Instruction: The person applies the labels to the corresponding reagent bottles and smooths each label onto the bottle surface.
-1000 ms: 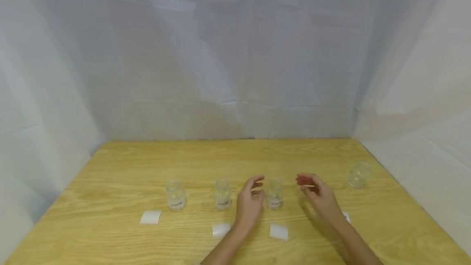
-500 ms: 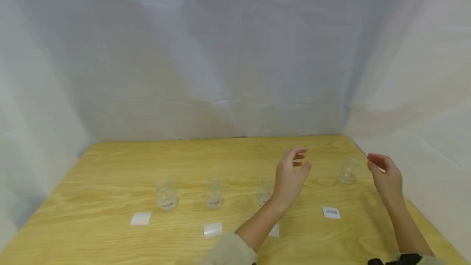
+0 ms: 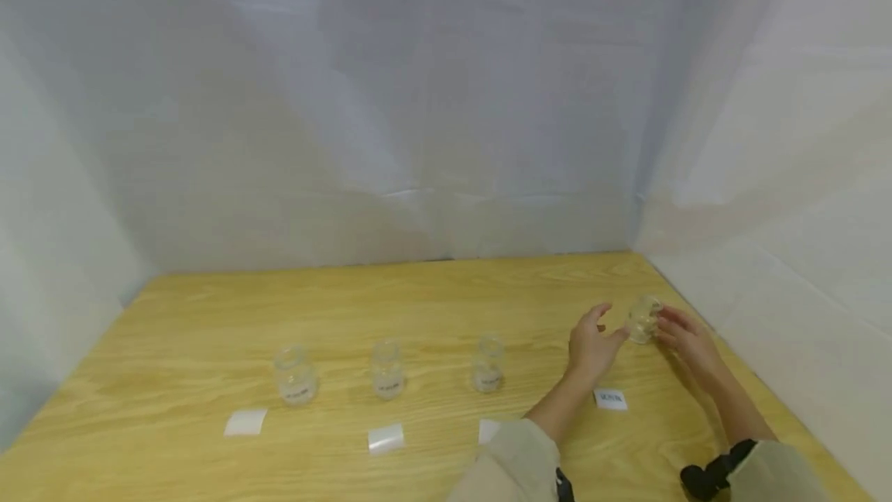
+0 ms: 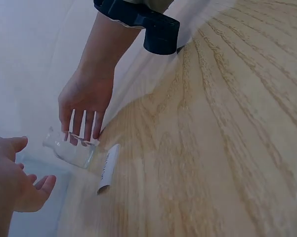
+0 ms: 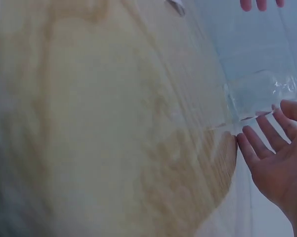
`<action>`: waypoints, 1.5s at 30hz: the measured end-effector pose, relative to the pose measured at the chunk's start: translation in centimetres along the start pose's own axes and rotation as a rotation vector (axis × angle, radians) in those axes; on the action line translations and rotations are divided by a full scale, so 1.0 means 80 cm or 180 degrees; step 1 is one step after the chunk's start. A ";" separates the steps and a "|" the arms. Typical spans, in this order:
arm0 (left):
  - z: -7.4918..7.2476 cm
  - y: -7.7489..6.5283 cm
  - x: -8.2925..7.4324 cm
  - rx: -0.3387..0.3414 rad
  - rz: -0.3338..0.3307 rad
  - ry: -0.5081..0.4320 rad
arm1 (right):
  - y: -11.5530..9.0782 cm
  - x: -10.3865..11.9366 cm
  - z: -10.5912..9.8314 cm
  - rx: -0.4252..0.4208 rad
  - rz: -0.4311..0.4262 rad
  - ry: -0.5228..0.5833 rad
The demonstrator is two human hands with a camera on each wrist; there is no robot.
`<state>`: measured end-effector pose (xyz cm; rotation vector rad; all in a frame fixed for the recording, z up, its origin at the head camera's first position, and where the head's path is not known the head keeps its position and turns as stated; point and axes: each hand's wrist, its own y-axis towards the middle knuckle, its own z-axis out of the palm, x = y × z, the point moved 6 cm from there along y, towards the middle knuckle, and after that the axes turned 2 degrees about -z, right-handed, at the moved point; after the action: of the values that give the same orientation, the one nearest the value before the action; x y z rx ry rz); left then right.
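Pale, creased sheeting (image 3: 390,99) encloses a wood-grained tabletop (image 3: 313,308) in the head view, where two hands flank a clear glass jar (image 3: 643,324) standing near the right edge. At the jar's left, the left hand (image 3: 592,343) has its fingers spread, the thumb toward the glass; at its right, the right hand (image 3: 690,343) sets loosely extended fingers against or just beside the side. Nearer the person lies a printed label (image 3: 611,400). Farther left, a row holds a left jar (image 3: 296,379), a middle jar (image 3: 387,374) and a third jar (image 3: 488,366), each with dark print low on the glass. Before them lie a left slip (image 3: 245,422), a middle slip (image 3: 386,438) and a third slip (image 3: 489,431), the last partly covered by a beige sleeve (image 3: 519,455). From the left wrist, the left hand's parted fingers stand clear of the clear glass jar, while the right hand's straight fingers reach behind it; the printed label curls at one end. From the right wrist, the right hand is opened wide beside the glass; whether its fingertips touch cannot be told.
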<state>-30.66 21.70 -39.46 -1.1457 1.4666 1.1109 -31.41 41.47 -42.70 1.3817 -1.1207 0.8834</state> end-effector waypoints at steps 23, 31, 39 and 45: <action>0.029 0.007 0.041 0.0545 -0.0018 0.0539 | -0.015 -0.008 0.020 0.0179 -0.0222 0.0516; 0.026 0.008 0.043 0.0677 -0.0143 0.0485 | -0.025 -0.008 0.023 0.0140 -0.0027 0.0531; 0.027 0.008 0.042 0.0573 -0.0022 0.0352 | -0.029 -0.005 0.032 0.0284 -0.0128 0.0329; 0.023 0.011 0.041 0.0295 0.0192 0.0340 | -0.026 0.004 0.042 0.0412 -0.0432 0.0146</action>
<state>-31.73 23.17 -42.85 -1.1167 1.6278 1.0249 -29.58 38.01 -43.43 1.5174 -0.9365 0.8973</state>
